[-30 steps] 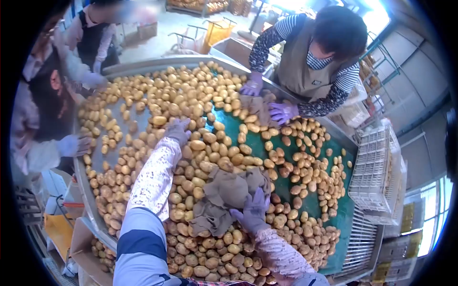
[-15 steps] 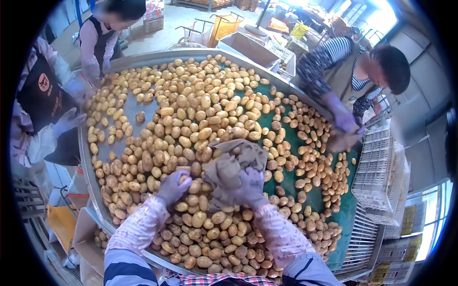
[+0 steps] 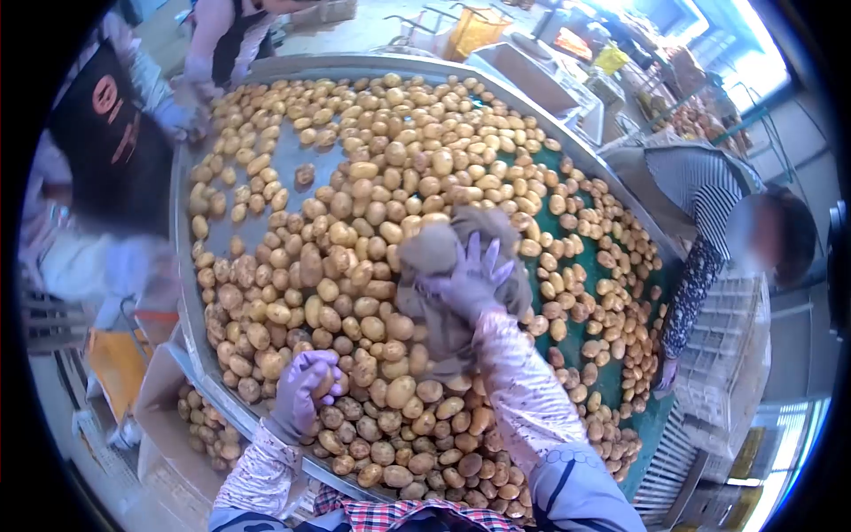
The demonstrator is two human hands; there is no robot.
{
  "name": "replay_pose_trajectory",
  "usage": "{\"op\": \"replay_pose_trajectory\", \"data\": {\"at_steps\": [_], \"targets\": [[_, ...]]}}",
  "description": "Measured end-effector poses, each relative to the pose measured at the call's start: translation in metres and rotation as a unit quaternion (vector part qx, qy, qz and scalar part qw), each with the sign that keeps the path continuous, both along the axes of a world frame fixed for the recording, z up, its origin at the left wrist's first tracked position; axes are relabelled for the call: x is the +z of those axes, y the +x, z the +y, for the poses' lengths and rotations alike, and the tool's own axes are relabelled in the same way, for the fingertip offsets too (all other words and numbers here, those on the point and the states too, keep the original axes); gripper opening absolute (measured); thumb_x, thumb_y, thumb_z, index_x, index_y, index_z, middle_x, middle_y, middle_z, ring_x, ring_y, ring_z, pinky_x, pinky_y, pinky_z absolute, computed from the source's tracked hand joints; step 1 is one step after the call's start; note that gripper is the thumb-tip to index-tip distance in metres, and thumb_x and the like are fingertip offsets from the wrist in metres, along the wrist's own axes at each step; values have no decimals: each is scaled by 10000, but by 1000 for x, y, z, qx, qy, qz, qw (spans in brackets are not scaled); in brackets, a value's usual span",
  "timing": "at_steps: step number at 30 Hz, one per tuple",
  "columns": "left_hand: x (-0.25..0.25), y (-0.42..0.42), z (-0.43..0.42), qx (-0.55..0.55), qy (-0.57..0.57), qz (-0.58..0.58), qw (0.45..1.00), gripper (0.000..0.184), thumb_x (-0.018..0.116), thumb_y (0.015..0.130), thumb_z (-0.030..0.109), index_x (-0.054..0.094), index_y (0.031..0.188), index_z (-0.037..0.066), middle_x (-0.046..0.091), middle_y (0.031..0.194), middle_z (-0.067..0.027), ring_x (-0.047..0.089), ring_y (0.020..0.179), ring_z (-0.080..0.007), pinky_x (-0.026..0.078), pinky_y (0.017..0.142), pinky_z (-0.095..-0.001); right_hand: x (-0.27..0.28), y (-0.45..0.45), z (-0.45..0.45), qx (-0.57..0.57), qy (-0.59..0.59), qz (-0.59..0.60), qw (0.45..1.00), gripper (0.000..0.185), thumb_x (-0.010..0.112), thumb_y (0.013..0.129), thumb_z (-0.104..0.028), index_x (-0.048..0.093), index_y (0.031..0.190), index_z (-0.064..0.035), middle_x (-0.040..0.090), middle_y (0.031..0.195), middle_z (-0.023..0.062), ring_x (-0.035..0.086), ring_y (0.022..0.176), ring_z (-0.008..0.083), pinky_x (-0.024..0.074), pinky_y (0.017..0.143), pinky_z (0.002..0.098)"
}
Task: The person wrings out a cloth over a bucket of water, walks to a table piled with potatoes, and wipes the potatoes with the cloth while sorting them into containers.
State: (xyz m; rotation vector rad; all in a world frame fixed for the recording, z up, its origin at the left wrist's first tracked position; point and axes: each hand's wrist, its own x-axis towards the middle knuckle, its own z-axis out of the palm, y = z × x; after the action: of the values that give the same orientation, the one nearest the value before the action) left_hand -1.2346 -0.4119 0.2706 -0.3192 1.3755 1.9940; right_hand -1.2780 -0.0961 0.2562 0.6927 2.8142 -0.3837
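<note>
Many potatoes cover the metal-rimmed sorting table. Near its front left edge, my left hand, in a purple glove, has its fingers wrapped round a potato. My right hand, also gloved in purple, lies with fingers spread on a crumpled grey-brown cloth. That cloth rests on the potatoes around the middle of the table; whatever lies directly beneath it is hidden.
Two people stand at the left, one in a dark apron. Another person in a striped top leans over the right edge. White crates stand at the right; an open carton holds potatoes at the lower left.
My left hand has moved back to the front left edge with a potato. My right hand and the cloth have shifted farther forward. The person at the right has bent down beside the crates.
</note>
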Motion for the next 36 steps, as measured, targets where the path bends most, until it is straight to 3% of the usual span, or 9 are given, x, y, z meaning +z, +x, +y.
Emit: {"op": "replay_pose_trajectory", "data": {"at_steps": [8,9,16,21,24,25,28,35,36], "targets": [[3,29,-30,133,91,-75,984,435,432,1027,445,543,1304,129,625,1165,-55,642,1035,-227,558,782,-376,0,-30,-9,38,11,20,999,981,695,732,-641,374,1498,-119,224,1597,184,66,1504,379,-17,1178,609],[6,31,-34,146,102,-72,981,420,433,1029,435,564,1246,101,624,1150,-68,640,1001,-214,559,766,-354,-6,-12,-12,38,32,97,994,891,792,702,-530,487,1423,-104,488,1424,114,302,1427,352,122,1182,569],[-9,20,-61,180,-3,154,971,301,573,995,338,614,1048,45,640,862,-75,611,726,-144,528,610,-274,44,155,0,-94,-631,173,751,694,824,678,-276,597,1266,15,651,1199,43,633,1053,187,525,889,338],[-7,-7,-36,-50,-250,235,938,370,685,890,164,613,1239,66,667,957,-67,592,710,-99,505,585,-249,61,274,-25,22,-301,104,948,675,850,622,-364,637,1169,-31,649,1121,125,627,1016,274,502,858,377],[-51,-19,-9,-136,-398,577,700,362,693,873,159,621,1211,48,659,1071,-61,627,827,-114,526,634,-269,11,282,-50,201,20,235,951,709,845,551,-391,618,1137,-61,572,1134,187,535,1068,375,428,931,449],[-10,-22,8,-270,-417,358,790,325,671,894,210,640,1182,61,650,1145,-78,656,952,-175,557,707,-324,-10,276,-47,228,51,259,937,726,861,537,-391,585,1121,-58,537,1169,203,503,1107,401,415,963,466],[-37,-16,35,-174,9,90,981,368,625,942,316,607,1230,88,666,1164,-78,679,936,-215,561,714,-355,56,215,-67,157,40,135,977,632,782,628,-435,675,1147,-91,609,1126,151,569,1040,337,458,867,423],[26,71,43,-38,453,-95,886,622,354,1004,580,419,1450,152,529,1385,-152,560,1219,-343,561,877,-442,28,168,-54,-10,-1,187,982,605,799,681,-503,693,1092,-71,668,1076,148,610,1037,317,482,929,421],[34,85,37,-40,480,-104,870,652,331,1001,597,362,1484,159,471,1432,-167,527,1249,-370,551,889,-450,36,179,-60,-7,-212,206,955,583,807,691,-469,694,1100,-69,677,1061,144,622,1015,310,492,908,410]]}}
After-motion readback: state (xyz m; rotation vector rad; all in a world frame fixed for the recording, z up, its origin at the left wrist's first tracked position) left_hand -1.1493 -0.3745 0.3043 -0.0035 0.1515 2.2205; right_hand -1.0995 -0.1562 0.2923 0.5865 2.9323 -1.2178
